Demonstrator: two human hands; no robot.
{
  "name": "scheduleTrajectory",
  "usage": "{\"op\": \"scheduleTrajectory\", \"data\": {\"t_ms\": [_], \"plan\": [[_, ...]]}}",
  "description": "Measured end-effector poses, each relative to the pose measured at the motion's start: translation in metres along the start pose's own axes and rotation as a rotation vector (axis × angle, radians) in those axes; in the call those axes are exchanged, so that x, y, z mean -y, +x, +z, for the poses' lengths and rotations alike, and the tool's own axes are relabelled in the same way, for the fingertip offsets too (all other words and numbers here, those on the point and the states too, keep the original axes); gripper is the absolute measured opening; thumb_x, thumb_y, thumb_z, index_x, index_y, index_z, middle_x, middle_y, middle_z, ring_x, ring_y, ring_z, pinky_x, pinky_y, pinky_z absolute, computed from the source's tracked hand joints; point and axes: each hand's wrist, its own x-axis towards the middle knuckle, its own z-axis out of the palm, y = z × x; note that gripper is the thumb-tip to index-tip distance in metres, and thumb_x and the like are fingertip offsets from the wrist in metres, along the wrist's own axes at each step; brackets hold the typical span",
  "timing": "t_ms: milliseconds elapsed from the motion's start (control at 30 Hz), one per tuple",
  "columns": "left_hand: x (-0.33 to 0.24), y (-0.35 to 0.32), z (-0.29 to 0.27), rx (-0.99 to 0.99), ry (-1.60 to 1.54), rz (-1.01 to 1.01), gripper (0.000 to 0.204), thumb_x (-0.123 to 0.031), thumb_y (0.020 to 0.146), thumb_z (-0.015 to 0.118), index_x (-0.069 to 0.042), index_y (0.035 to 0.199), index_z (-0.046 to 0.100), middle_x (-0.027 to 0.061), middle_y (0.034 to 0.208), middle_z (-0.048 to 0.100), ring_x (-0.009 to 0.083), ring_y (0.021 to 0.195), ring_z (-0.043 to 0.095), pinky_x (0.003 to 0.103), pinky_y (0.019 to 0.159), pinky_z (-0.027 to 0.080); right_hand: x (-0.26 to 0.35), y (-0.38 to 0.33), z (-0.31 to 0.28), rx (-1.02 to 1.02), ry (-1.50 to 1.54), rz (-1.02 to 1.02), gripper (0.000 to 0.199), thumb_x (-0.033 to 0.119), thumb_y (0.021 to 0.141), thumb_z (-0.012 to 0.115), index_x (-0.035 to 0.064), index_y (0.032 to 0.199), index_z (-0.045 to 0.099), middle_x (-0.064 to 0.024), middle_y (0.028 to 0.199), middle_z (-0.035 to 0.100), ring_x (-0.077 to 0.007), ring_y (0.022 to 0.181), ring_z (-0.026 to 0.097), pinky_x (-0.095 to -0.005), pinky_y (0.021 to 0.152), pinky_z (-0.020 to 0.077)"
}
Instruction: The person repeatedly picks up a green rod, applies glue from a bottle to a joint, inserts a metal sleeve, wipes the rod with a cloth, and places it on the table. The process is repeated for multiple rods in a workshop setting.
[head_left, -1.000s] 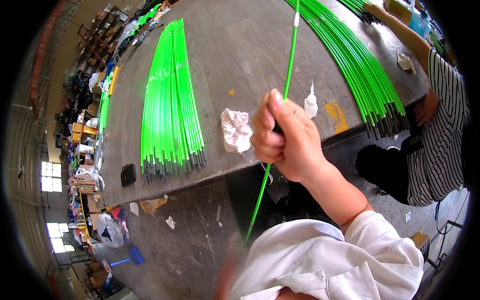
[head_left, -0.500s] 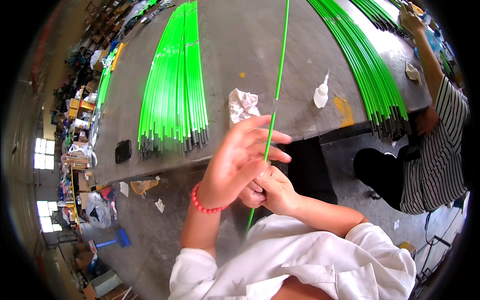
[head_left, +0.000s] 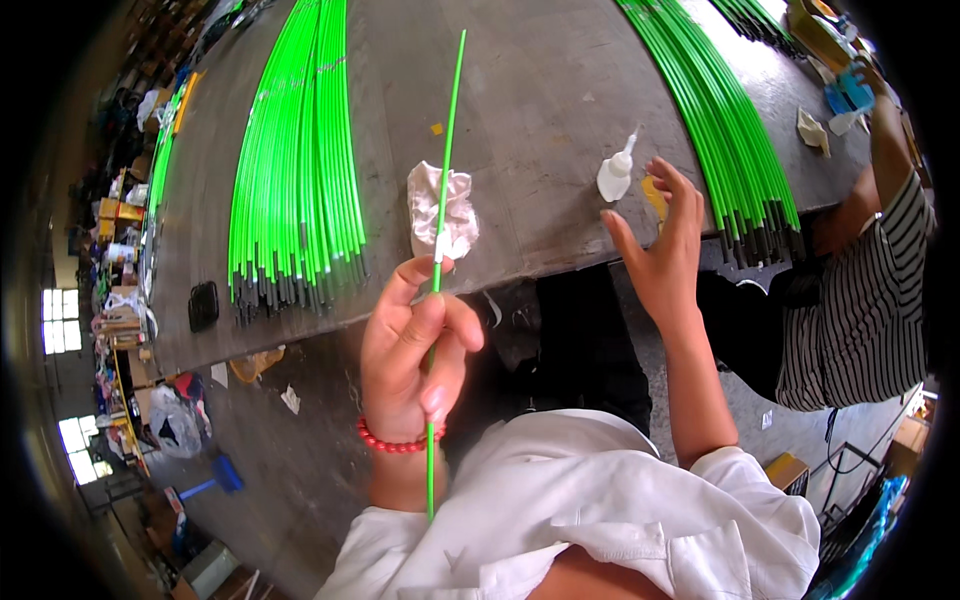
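Single green rod (head_left: 447, 150) pinched in left hand (head_left: 412, 345) between thumb and forefinger, other fingers loosely curled behind it; red bead bracelet (head_left: 398, 444) on that wrist. Rod long axis near vertical in the head view: lower end down past the wrist toward the white-sleeved chest, upper end running up and away over the grey desk (head_left: 530, 110), leaning slightly right. White band on the rod just above the pinch, in front of a crumpled white cloth (head_left: 443, 208) lying on desk. Right hand (head_left: 662, 240) empty, fingers spread, palm toward the rod, hanging at desk edge well right of the rod, not touching it. Small white squeeze bottle (head_left: 614, 175) lying just up-left of right hand fingertips, near but apart; right hand clearly nearer to bottle, left hand alone on rod. Bundle of green rods (head_left: 295, 165) with dark tips fanned on desk left of held rod, second bundle (head_left: 725, 120) to right, both running roughly parallel to it. Small black object (head_left: 203, 305) at desk edge far left. Co-worker in striped shirt (head_left: 860, 290) at right rim, hands at far desk corner, apart from all this.
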Motion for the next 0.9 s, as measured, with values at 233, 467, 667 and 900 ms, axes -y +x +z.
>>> {"op": "scheduleTrajectory", "data": {"t_ms": [233,467,667,900], "plan": [[0.013,-0.009,0.000,-0.173,0.194,0.179,0.034,-0.002,0.091,0.044,0.001,0.124,0.036,0.0190,0.083,0.061,0.0017,0.039,0.037,0.015,0.034,0.028,-0.037,0.015,0.049,0.152,-0.111,-0.002,0.020,0.008,0.081,0.062,0.0035,0.099,0.057,-0.0093,0.093,0.061,-0.0271,0.095,0.055,-0.0380,0.088,0.0382],[0.004,-0.003,-0.004,-0.239,0.392,0.336,0.027,-0.001,0.090,0.047,0.001,0.117,0.044,0.0206,0.088,0.064,-0.0001,0.039,0.034,0.015,0.035,0.028,-0.010,0.000,0.026,0.182,0.682,0.322,0.020,0.004,0.085,0.058,-0.0002,0.104,0.052,-0.0105,0.095,0.064,-0.0129,0.079,0.056,-0.0250,0.068,0.0454],[0.018,0.013,-0.004,-0.200,0.566,0.272,0.029,-0.005,0.091,0.050,0.003,0.119,0.046,0.0181,0.085,0.065,-0.0002,0.040,0.037,0.014,0.037,0.031,-0.005,-0.007,-0.018,0.276,0.758,0.310,0.041,0.020,0.078,0.069,-0.0047,0.108,0.054,-0.0079,0.083,0.063,-0.0094,0.071,0.054,-0.0197,0.061,0.0416],[0.029,0.027,-0.001,-0.162,0.613,0.276,0.033,-0.006,0.089,0.054,0.003,0.121,0.047,0.0112,0.082,0.065,0.0003,0.045,0.042,0.015,0.039,0.032,-0.010,-0.004,-0.041,0.052,0.826,0.289,0.059,0.043,0.065,0.078,-0.0052,0.092,0.057,-0.0068,0.077,0.057,-0.0147,0.071,0.054,-0.0252,0.068,0.0416]]}}
